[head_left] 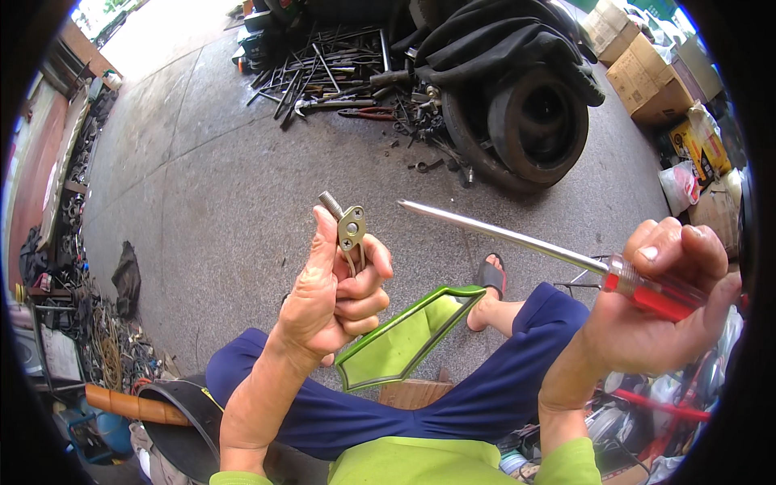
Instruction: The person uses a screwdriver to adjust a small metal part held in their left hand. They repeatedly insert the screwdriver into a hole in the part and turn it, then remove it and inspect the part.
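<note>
My left hand (pixel 335 283) is closed around the stem of a rear-view mirror. At the top of the stem, a metal mount (pixel 352 229) with two cross-head screws and a threaded bolt sticks out above my fingers. Below that hand hangs the angular green-rimmed mirror (pixel 404 343), its glass reflecting bright green. In my right hand (pixel 671 299) lies a screwdriver (pixel 509 237) with a clear red handle and a long metal shaft. Its tip points left toward the mount but stays apart from it. My right fingers curl loosely about the handle.
Piled tools (pixel 331 73) lie on the grey floor ahead, beside stacked black tyres (pixel 537 121). Cardboard boxes (pixel 647 77) and bags line the right. A black bin (pixel 182 424) stands at lower left. A wooden block (pixel 416 394) sits between my legs.
</note>
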Tool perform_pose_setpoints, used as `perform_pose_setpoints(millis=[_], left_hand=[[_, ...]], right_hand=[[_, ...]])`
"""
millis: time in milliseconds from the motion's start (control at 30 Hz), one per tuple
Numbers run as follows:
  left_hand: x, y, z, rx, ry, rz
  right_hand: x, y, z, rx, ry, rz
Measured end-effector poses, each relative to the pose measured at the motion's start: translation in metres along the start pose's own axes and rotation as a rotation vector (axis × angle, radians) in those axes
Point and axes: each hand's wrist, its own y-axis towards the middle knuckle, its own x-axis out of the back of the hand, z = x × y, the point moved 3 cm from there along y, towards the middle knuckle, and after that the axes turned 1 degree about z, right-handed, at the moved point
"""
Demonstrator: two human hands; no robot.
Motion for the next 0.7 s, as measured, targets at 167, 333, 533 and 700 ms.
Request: perform_pose_setpoints(millis=[167, 333, 533, 700], left_hand=[[-0.001, 0.0, 0.005, 0.029, -0.046, 0.056], [0.0, 0.0, 0.003, 0.066, -0.025, 0.08], [0.0, 0.0, 0.005, 0.069, -0.014, 0.063], [-0.001, -0.001, 0.005, 0.066, 0.003, 0.044]], right_hand=[[-0.012, -0.003, -0.004, -0.017, 0.011, -0.049], [-0.017, -0.003, -0.004, -0.045, 0.082, -0.008], [-0.017, -0.003, -0.003, -0.016, 0.116, 0.057], [-0.019, -0.004, -0.003, -0.017, 0.109, 0.09]])
